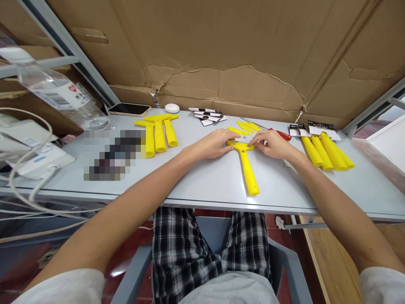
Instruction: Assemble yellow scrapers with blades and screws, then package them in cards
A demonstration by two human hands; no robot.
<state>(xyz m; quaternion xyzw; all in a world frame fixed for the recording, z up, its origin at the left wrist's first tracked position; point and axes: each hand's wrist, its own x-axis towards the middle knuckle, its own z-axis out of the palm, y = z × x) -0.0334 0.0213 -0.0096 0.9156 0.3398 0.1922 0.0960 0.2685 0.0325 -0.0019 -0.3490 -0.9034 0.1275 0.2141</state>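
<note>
Right now I see both hands pinching the head of a yellow scraper (247, 169) lying mid-surface (205, 185), its handle pointing at the near edge: left hand (215, 143), right hand (272, 144). Black label cards (208, 115) lie by the far edge; their print is perhaps too small to read.

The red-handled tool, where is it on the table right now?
In the head view, the red-handled tool lies just behind the right hand, right of centre on the grey table, between the loose yellow strips and the black-and-white cards.
</note>
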